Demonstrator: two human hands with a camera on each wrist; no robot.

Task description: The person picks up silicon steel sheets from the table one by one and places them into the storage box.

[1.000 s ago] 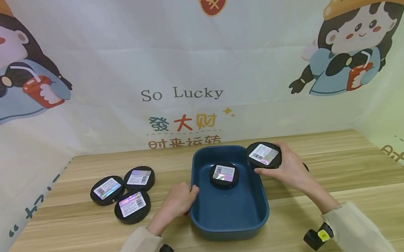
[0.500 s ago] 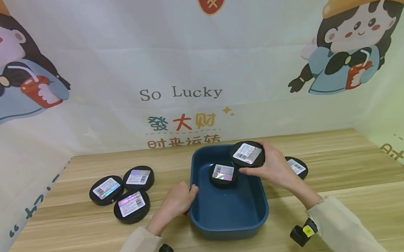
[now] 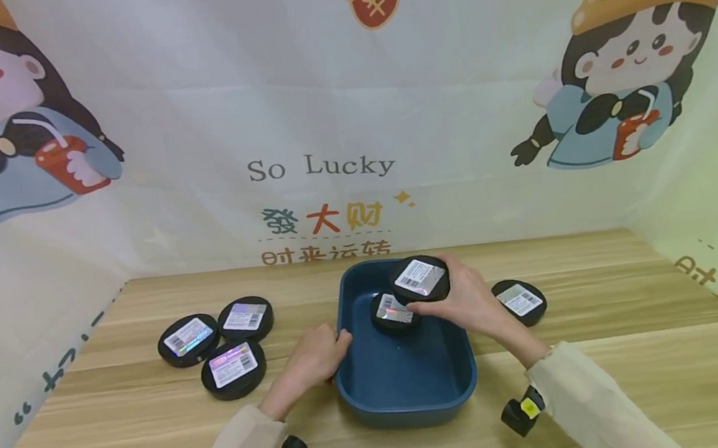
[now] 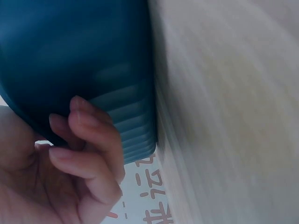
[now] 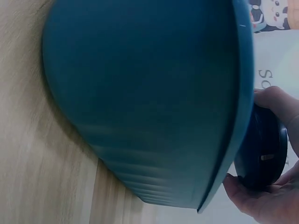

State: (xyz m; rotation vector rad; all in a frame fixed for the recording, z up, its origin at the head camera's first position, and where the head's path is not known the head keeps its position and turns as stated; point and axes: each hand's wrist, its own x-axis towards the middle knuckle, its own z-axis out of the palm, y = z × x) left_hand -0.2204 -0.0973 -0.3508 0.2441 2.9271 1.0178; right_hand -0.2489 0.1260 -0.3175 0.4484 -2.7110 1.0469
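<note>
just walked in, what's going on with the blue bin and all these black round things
A person is handling black discs with both bare hands. The right hand holds one labelled disc over the blue bin, while the left hand grips the bin's left rim. Inside the bin lies another disc. On the wooden table, three discs sit left of the bin and a single disc sits right of it.
</note>
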